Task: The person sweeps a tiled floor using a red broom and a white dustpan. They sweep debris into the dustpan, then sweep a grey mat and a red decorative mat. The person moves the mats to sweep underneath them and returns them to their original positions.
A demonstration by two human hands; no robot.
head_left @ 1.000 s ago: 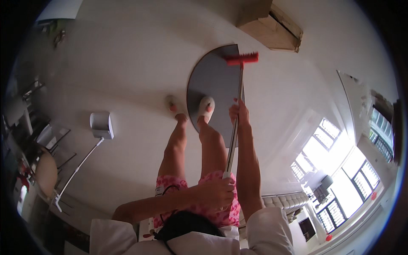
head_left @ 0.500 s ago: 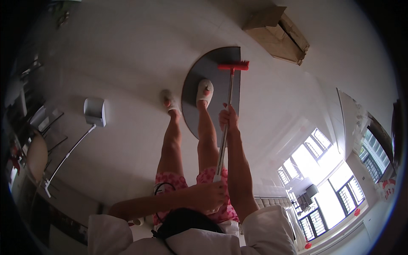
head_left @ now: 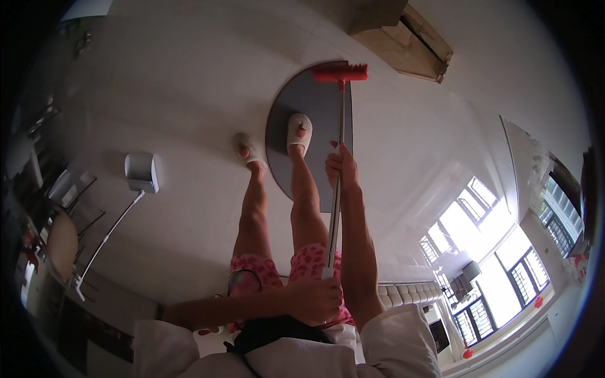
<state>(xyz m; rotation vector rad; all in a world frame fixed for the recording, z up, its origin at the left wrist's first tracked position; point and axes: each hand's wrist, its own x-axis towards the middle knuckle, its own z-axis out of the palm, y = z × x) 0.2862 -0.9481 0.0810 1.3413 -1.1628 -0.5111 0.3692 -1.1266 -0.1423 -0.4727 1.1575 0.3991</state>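
Observation:
A broom (head_left: 340,74) with a red head and a metal pole slants across the middle, its head over the far right edge of a grey half-round mat (head_left: 287,101). Closed around the pole about midway is my right hand (head_left: 342,167), the arm stretched forward. My left hand (head_left: 318,300) grips the lower end of the pole close to my waist, its forearm lying across my lap. I cannot tell whether the bristles touch the mat.
My right slipper (head_left: 299,129) is on the mat; my left slipper (head_left: 246,149) is on the tiled floor beside it. Leftward stands a long-handled dustpan (head_left: 140,173), with a round-seated stool or chair (head_left: 62,247) beyond. An opened cardboard box (head_left: 406,44) lies at the far right.
The broom head has moved farther away and appears tilted, its bristles showing more. Both hands keep their hold on the pole. My view has shifted slightly.

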